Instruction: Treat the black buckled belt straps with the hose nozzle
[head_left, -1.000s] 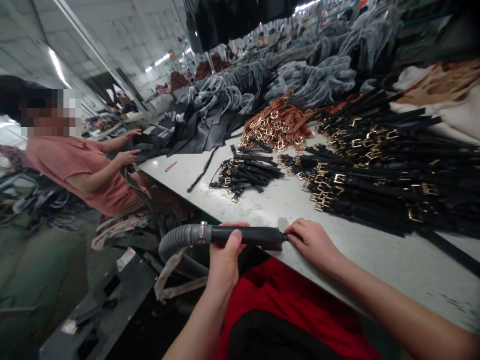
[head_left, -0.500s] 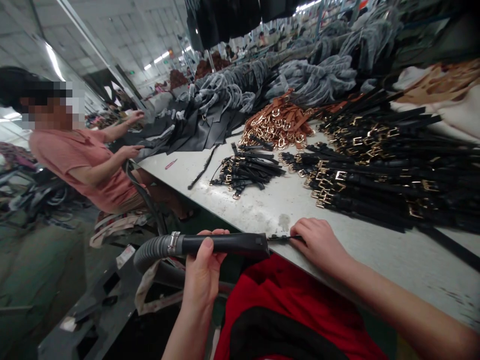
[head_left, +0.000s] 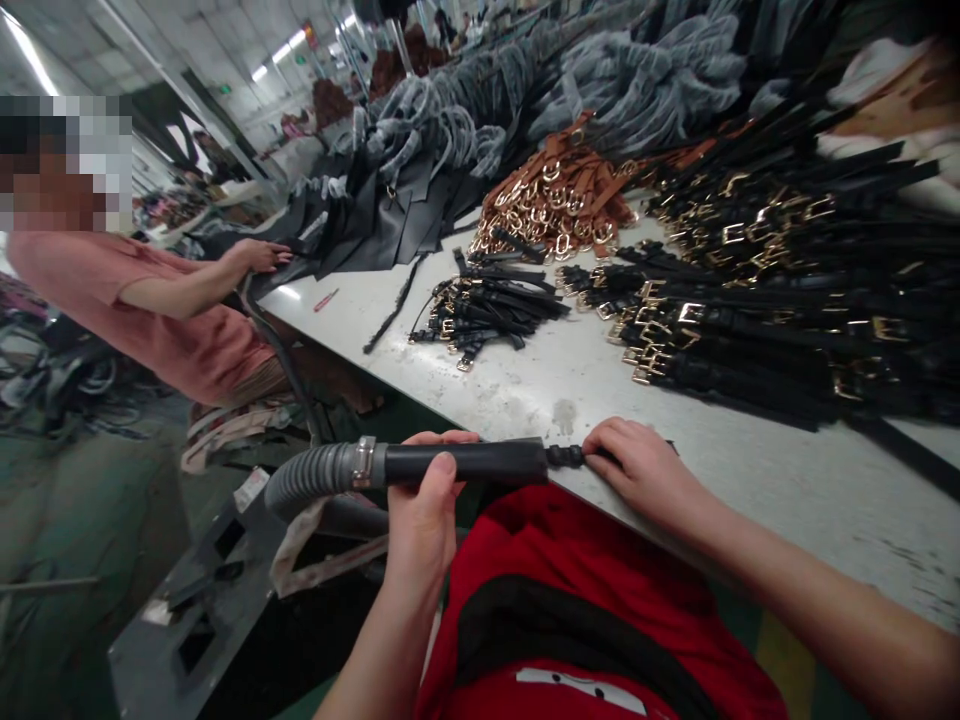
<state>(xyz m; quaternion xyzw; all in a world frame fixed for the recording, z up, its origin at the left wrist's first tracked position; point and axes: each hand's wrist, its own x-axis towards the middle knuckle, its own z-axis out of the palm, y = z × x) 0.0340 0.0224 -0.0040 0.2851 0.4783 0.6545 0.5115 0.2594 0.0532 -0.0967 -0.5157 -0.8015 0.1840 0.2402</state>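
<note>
Long and white, the factory tabletop [head_left: 750,500] carries heaps of black leather belts with gold buckles [head_left: 750,340] along its far side, with tan belts [head_left: 555,205] behind them. The left hand [head_left: 424,510] has its fingers wrapped tight around a black tubular nozzle [head_left: 487,462] on a grey ribbed hose [head_left: 315,475]. It holds the nozzle level, just off the near edge, seemingly so that the mouth lines up with the surface. The right hand [head_left: 637,470] has its fingers pressed together on a thin black strap [head_left: 566,456], which lies at the edge and meets the nozzle mouth. Bare tabletop lies between the hands and the belts. A co-worker's hand [head_left: 259,255] works well apart, at the left.
</note>
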